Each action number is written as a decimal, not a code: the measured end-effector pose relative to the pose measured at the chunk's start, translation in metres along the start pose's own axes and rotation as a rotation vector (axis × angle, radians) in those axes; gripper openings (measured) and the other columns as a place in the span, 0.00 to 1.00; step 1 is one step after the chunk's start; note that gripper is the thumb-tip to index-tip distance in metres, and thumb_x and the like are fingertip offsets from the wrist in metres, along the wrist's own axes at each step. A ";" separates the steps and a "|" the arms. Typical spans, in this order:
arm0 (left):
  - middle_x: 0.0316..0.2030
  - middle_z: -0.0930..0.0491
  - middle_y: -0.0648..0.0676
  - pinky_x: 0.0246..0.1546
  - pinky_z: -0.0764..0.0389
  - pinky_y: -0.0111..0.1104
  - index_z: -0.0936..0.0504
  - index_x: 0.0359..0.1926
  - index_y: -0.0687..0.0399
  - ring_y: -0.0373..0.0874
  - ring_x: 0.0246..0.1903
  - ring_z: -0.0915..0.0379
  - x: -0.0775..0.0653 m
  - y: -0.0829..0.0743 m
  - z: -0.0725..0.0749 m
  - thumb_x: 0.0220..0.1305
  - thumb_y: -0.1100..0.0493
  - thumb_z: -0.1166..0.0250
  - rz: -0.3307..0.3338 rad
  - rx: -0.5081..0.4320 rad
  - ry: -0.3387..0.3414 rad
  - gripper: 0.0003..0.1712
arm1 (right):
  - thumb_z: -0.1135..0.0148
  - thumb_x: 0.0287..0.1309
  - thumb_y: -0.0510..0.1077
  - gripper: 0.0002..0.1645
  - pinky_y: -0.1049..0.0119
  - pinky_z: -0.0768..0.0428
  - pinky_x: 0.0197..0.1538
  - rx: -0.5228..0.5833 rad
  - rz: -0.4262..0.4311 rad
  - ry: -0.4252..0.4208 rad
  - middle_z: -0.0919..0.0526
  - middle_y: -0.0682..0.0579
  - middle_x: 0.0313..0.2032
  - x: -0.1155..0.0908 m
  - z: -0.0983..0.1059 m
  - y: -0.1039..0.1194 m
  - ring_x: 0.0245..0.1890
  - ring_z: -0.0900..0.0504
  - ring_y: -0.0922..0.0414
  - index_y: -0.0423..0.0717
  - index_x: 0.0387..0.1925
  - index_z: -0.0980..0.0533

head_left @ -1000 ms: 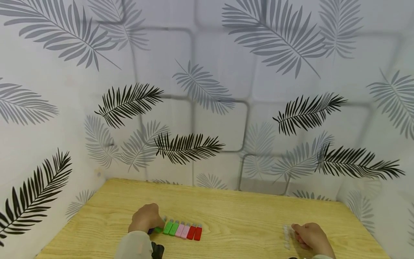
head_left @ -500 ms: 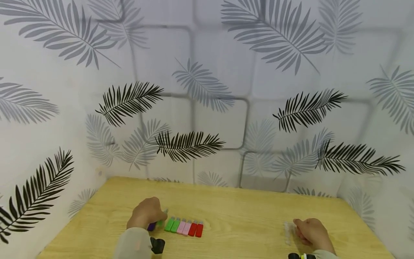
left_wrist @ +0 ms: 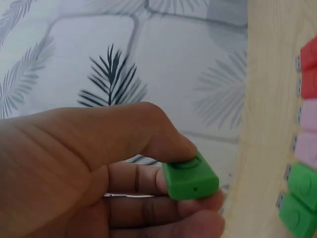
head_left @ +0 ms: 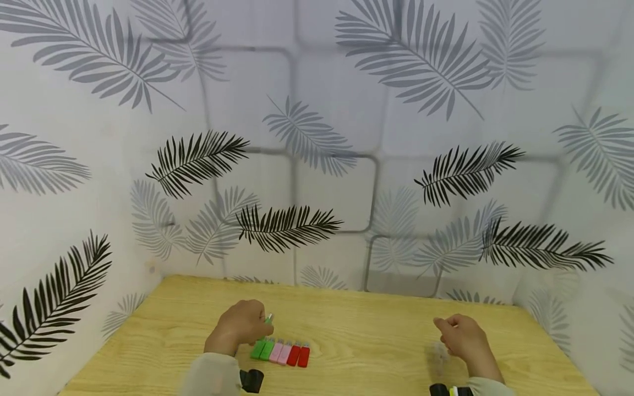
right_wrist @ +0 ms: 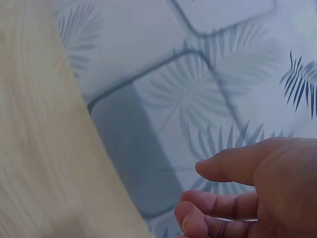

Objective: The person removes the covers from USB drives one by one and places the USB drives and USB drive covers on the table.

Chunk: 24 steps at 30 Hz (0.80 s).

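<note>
In the left wrist view, my left hand [left_wrist: 74, 153] pinches a green USB flash drive [left_wrist: 192, 179] between the thumb on top and the fingers below. The head view shows that left hand [head_left: 240, 325] raised above the left end of a row of drives, the held one's metal plug pointing up. Two green drives [head_left: 262, 350], two pink ones [head_left: 279, 353] and two red ones [head_left: 299, 356] lie side by side on the table. At the right, my right hand [head_left: 462, 335] hovers with nothing between its thumb and loosely bent fingers [right_wrist: 225, 161].
Small clear pieces [head_left: 438, 356] lie in a line on the wooden table [head_left: 366, 330], just left of and below the right hand. A wall with a leaf pattern [head_left: 317, 192] stands behind the table.
My left hand has lifted the green flash drive and carried it right, over the row; the purple drive beside it is now hidden. The right hand has risen from beside the clear pieces.
</note>
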<state>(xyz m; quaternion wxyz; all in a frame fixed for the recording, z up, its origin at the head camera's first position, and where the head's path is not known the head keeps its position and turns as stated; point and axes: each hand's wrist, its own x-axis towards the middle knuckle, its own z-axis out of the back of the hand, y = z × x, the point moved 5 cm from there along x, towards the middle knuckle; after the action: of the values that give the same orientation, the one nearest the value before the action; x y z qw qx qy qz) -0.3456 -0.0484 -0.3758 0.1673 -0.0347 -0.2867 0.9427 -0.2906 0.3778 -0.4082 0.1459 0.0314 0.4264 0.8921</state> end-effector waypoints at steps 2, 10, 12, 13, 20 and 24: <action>0.07 0.38 0.46 0.14 0.42 0.29 0.39 0.12 0.49 0.39 0.09 0.38 0.000 -0.008 -0.001 0.53 0.64 0.38 -0.034 -0.008 0.012 0.21 | 0.48 0.67 0.54 0.23 0.57 0.20 0.33 -0.019 0.031 0.004 0.19 0.44 0.31 -0.003 -0.003 0.014 0.29 0.19 0.51 0.34 0.39 0.26; 0.14 0.44 0.46 0.20 0.45 0.32 0.36 0.19 0.52 0.39 0.16 0.53 -0.005 -0.032 0.004 0.54 0.66 0.39 -0.220 0.000 0.031 0.15 | 0.46 0.67 0.54 0.21 0.60 0.23 0.28 -0.070 0.148 -0.020 0.20 0.49 0.28 -0.019 -0.013 0.058 0.25 0.22 0.55 0.38 0.39 0.25; 0.15 0.44 0.45 0.20 0.44 0.31 0.35 0.21 0.52 0.39 0.16 0.52 -0.008 -0.040 0.005 0.56 0.67 0.40 -0.280 -0.019 0.054 0.13 | 0.46 0.67 0.54 0.21 0.61 0.25 0.27 -0.093 0.200 -0.018 0.21 0.51 0.27 -0.022 -0.017 0.068 0.24 0.23 0.56 0.39 0.40 0.25; 0.15 0.43 0.45 0.20 0.44 0.31 0.34 0.22 0.53 0.38 0.16 0.52 -0.010 -0.044 0.006 0.57 0.67 0.40 -0.305 -0.026 0.060 0.13 | 0.45 0.67 0.54 0.20 0.61 0.26 0.28 -0.101 0.223 -0.016 0.21 0.52 0.26 -0.024 -0.020 0.073 0.24 0.24 0.56 0.40 0.39 0.24; 0.15 0.44 0.44 0.20 0.44 0.27 0.33 0.24 0.52 0.35 0.16 0.52 -0.022 -0.067 0.013 0.59 0.67 0.40 -0.415 -0.016 0.037 0.12 | 0.42 0.66 0.52 0.15 0.62 0.28 0.28 -0.123 0.352 0.019 0.25 0.52 0.24 -0.042 -0.034 0.107 0.22 0.28 0.56 0.44 0.39 0.24; 0.15 0.44 0.43 0.20 0.44 0.27 0.33 0.24 0.51 0.33 0.16 0.50 -0.026 -0.077 0.015 0.58 0.67 0.40 -0.442 0.002 0.024 0.12 | 0.41 0.65 0.51 0.13 0.62 0.28 0.29 -0.124 0.383 0.019 0.24 0.53 0.23 -0.051 -0.036 0.117 0.22 0.27 0.57 0.45 0.38 0.23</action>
<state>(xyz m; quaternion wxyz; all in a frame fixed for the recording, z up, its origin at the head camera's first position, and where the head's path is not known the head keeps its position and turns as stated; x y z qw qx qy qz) -0.3003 -0.0051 -0.3213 0.3733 0.0178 -0.2843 0.8829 -0.2758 0.2669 -0.3374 -0.0290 0.0945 0.3584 0.9283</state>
